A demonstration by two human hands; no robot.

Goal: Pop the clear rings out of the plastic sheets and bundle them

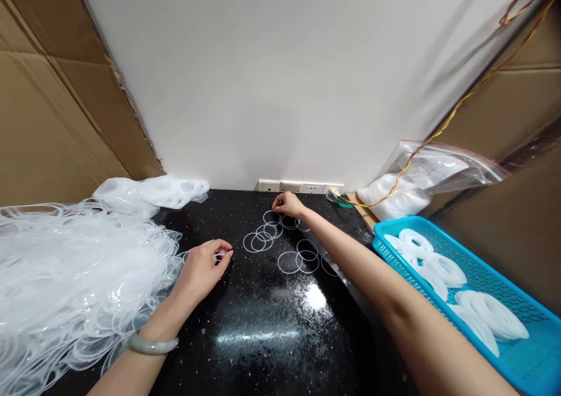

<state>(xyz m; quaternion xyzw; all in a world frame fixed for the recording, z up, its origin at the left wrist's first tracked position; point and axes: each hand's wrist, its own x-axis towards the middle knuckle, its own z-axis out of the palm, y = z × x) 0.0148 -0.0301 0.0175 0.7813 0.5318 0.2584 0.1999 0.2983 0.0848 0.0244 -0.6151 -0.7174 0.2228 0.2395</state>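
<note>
My left hand (199,267), with a pale bangle (153,344) on its wrist, is over the black tabletop (254,302) beside a big heap of translucent rings (83,267). Its thumb and fingers curl together, and thin ring edges show in and behind them. Farther off, near the wall, my right hand (288,204) has its fingertips pinched at the edge of a thin translucent ring (264,214); the fingers partly hide the contact. Several loose rings (252,242) lie overlapping below that hand. Closer to me are more flat rings (288,262), some partly behind my right forearm.
At the right stands a blue plastic basket (521,285) with bundles of white rings (445,269). Behind it are a clear zip bag (456,168) and a yellow-red cable (451,115). Sockets (313,188) line the wall base. Cardboard (56,92) and a white bag (153,193) are left.
</note>
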